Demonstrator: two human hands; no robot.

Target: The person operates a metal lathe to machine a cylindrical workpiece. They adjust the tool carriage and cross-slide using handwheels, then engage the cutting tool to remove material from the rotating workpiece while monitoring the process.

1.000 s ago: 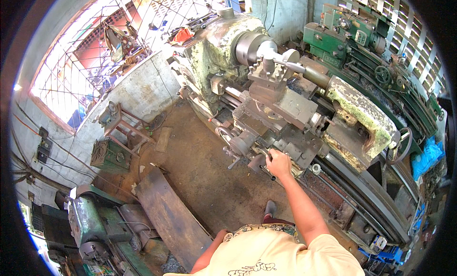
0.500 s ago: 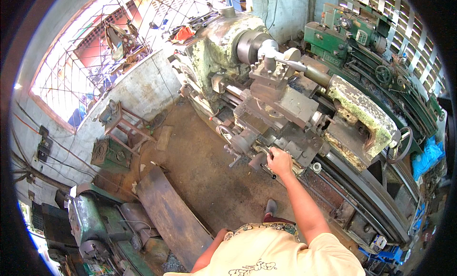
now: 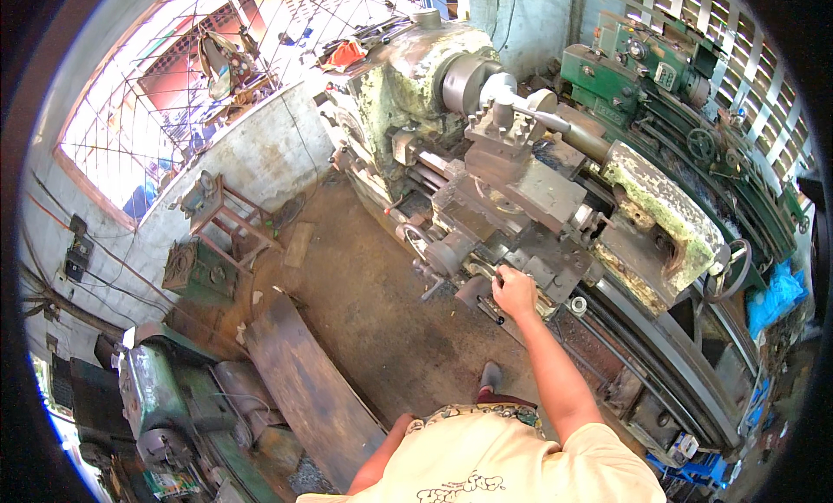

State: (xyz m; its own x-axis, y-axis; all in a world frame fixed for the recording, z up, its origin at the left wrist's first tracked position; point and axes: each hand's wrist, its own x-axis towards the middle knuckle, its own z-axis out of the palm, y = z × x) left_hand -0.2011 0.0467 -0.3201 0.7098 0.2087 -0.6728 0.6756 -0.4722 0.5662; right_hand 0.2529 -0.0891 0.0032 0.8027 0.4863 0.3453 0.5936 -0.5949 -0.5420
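Observation:
My right hand (image 3: 515, 292) is closed on a handle at the front of the large lathe's carriage (image 3: 486, 234); the fingers cover most of the handle. Just below it, a lever with a dark knob sticks out, and a handwheel (image 3: 416, 236) sits farther left. Above stands the square tool post (image 3: 499, 143). Beyond it, a bright metal workpiece (image 3: 498, 88) sits between the chuck (image 3: 468, 82) and the tailstock (image 3: 664, 203). My left hand (image 3: 404, 423) rests at my waist, its fingers hidden against my clothes.
Behind the large lathe stands a green lathe (image 3: 607, 78). Another green machine (image 3: 156, 381) is at the lower left, beside a long brown board (image 3: 308, 381). A small wooden stand (image 3: 230, 221) is by the wall, under the grilled window. A blue plastic bag (image 3: 775, 299) lies far right.
The view has shifted slightly, so the lathe appears a little farther right. My right hand stays on the handle, and my left hand remains at my waist.

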